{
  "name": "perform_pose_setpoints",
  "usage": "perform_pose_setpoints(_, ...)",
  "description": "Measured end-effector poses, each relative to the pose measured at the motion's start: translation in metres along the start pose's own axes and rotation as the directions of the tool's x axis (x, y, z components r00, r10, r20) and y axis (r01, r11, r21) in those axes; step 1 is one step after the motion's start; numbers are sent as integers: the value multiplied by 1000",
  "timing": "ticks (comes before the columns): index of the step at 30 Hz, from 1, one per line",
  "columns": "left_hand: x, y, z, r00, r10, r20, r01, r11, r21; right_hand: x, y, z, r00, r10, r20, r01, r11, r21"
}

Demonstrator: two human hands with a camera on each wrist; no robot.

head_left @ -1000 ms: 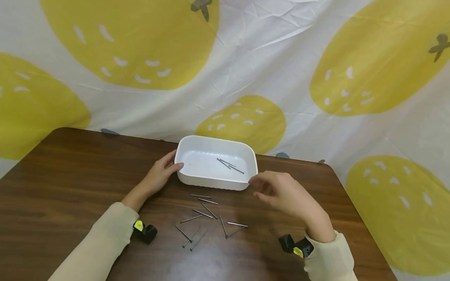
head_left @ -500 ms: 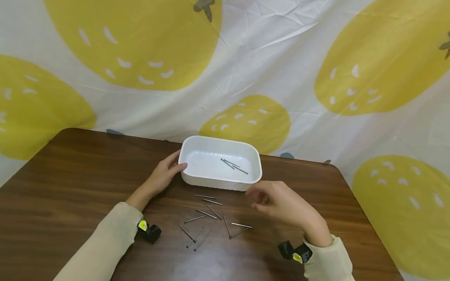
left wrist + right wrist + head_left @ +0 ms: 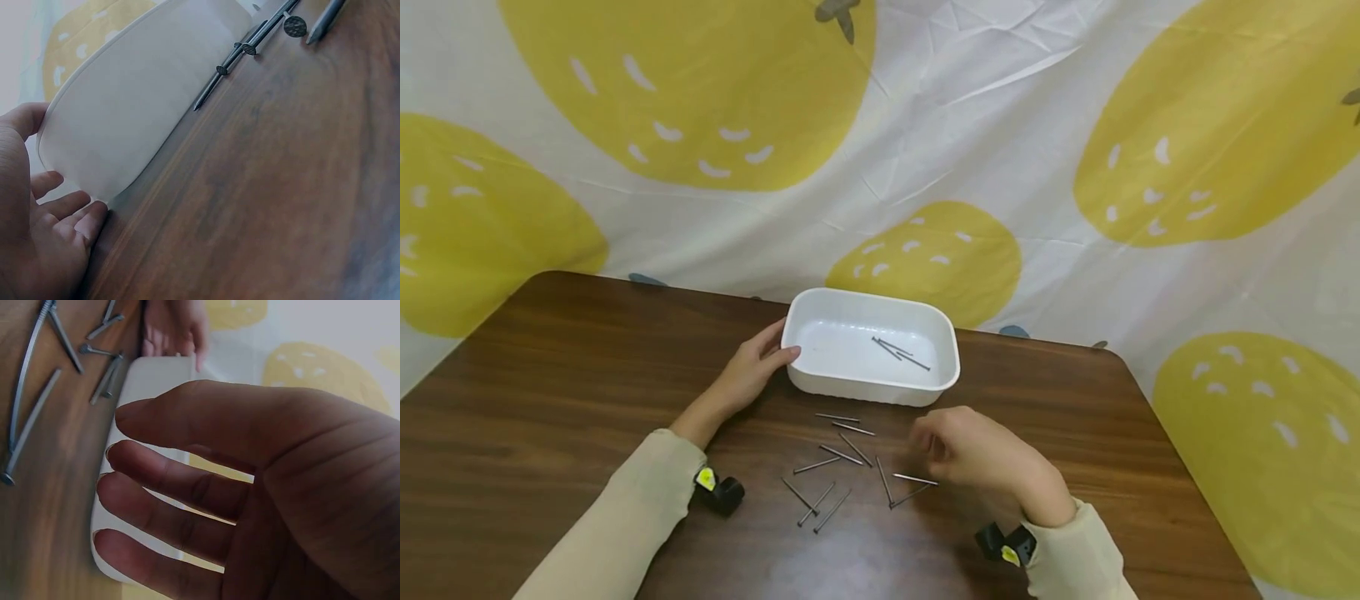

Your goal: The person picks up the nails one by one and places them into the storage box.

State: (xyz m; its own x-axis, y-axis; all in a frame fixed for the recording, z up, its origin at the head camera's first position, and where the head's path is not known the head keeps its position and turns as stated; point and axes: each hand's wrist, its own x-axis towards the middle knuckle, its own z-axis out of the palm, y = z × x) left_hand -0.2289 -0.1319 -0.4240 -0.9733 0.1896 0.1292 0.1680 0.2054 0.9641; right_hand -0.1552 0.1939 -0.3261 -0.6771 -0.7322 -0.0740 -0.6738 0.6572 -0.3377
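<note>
**Nails beside the white tray, one hand steadying, one hovering**

The white plastic tray [image 3: 871, 346] stands on the dark wooden table [image 3: 535, 367], toward its far edge. A few steel nails lie inside the tray [image 3: 901, 353], bunched toward its right end. The left hand [image 3: 751, 372] rests against the tray's left end, thumb at the rim and fingers relaxed along the wall; the left wrist view shows those fingers [image 3: 65, 206] touching the wall without curling round it. The loose nails [image 3: 850, 454] are scattered on the table just in front of the tray, some crossing one another.

The right hand [image 3: 970, 446] hangs in front of the tray's right corner, right above the rightmost loose nails, touching none of them. The right wrist view shows its fingers [image 3: 162, 481] loosely extended and apart, the palm bare; it holds nothing.

Judging from this layout, the step in hand is picking a nail off the table. To do it well, the person would likely choose a nail that lies free of the others, such as one in the crossed pair [image 3: 908, 487] nearest the right hand, and pinch it near the middle of the shank so it lifts level. Thin nails on a smooth tabletop tend to roll or slide, so a fingertip pressing one end down may help. The left hand bracing the tray should keep it from shifting.
</note>
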Motion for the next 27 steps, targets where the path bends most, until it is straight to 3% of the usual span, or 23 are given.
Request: perform_pose_setpoints(27, 1, 0, 0, 1000, 4, -1, -4, 1000, -1, 15, 1, 27, 996, 60, 58, -56, 996, -66)
